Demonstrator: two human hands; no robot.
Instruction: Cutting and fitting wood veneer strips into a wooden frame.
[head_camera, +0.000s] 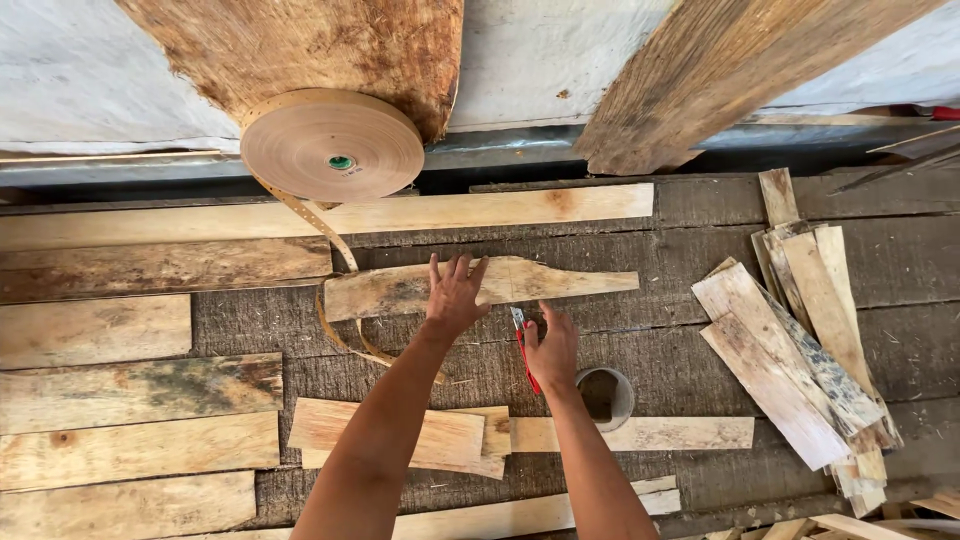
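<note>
Head view looks straight down on two bare forearms over a dark, weathered wooden surface (640, 340). Fingers of the left hand (455, 297) are spread flat and released, pressing down on an irregular strip of wood veneer (500, 283) that lies crosswise at the middle of the surface. Just beside it, the right hand (552, 348) has its fingers clenched around a red-handled utility knife (523, 352), the blade end pointing toward the veneer strip's lower edge. A brown paper tape (335, 300) loops under the strip's left end and runs up to a large tape roll (332, 146) leaning against the back wall. Near the right wrist there is a round hole (606, 397) in the surface. Pale veneer offcuts (400, 436) lie below the arms, a loose stack of veneer pieces (800, 340) sits well off to the right, and long boards (130, 400) line the left side.
</note>
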